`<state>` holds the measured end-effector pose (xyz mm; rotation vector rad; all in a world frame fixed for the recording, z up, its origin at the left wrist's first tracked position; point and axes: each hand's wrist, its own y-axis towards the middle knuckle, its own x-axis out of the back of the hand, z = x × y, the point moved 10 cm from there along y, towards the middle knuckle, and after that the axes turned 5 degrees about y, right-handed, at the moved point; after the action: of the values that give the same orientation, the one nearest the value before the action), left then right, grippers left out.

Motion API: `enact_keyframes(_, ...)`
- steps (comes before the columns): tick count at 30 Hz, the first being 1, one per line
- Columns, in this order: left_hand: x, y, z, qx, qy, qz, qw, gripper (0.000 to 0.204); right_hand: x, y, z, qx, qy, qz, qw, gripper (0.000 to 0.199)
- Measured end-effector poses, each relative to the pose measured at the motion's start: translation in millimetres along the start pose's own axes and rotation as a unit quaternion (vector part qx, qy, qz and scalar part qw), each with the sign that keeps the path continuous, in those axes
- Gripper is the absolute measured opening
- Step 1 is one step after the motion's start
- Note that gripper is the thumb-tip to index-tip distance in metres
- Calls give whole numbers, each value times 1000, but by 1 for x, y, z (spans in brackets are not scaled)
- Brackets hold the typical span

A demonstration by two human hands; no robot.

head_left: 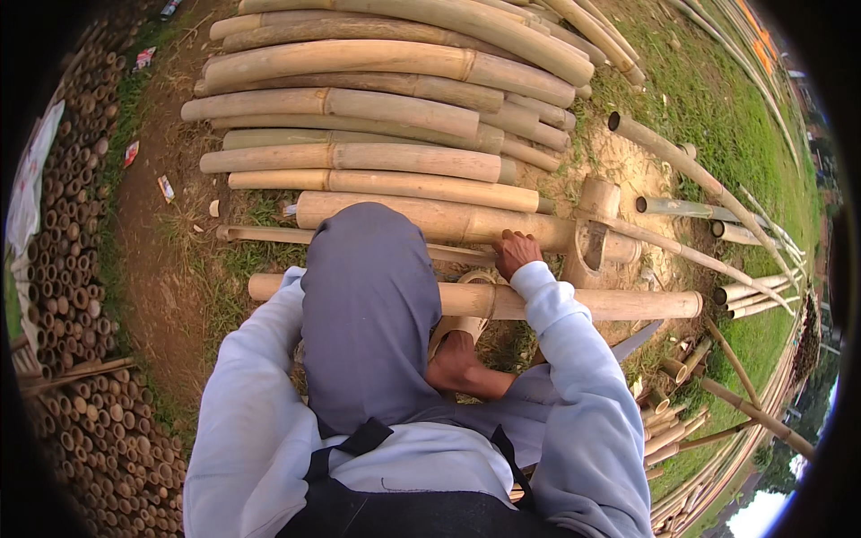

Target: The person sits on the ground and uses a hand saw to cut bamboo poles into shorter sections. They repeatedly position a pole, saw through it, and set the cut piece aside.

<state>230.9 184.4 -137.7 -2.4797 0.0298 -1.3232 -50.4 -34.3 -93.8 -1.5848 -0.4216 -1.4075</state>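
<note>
My right hand point(517, 252) rests with curled fingers on a thick pale bamboo pole point(430, 218) that lies across the ground and ends at a short notched bamboo post point(594, 235). A second pole point(628, 304) lies nearer to me, and a bare foot in a sandal point(453, 351) sits against it. My left hand is hidden behind a grey hood cloth point(368, 305) that hangs in front of me; only the light blue sleeve point(247, 377) shows. A flat metal blade point(639, 340) pokes out below my right sleeve.
A pile of thick bamboo poles point(386, 108) lies beyond. Stacked bamboo ends point(81, 296) line the left side. Thin green poles point(691, 170) and short offcuts point(668, 412) lie on the grass at right. Bare dirt point(157, 269) runs along the left.
</note>
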Motion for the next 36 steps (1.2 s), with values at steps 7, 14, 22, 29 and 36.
enact_keyframes(7,2,12,-11,-15,-73,-54,996,29,63,-35,14,36,200,-56,978,31)
enact_keyframes(14,18,-14,-54,-18,-132,-58,989,32,90,-69,21,93,176,-89,976,36)
enact_keyframes(22,-13,-13,-83,-57,-168,-44,983,32,113,-86,-6,68,170,-90,979,34)
enact_keyframes(29,-3,11,-93,-74,-167,-21,983,33,122,-91,-10,58,138,-89,985,42)
enact_keyframes(36,-12,-10,-95,-76,-146,-13,986,34,102,-92,-13,49,159,-91,982,42)
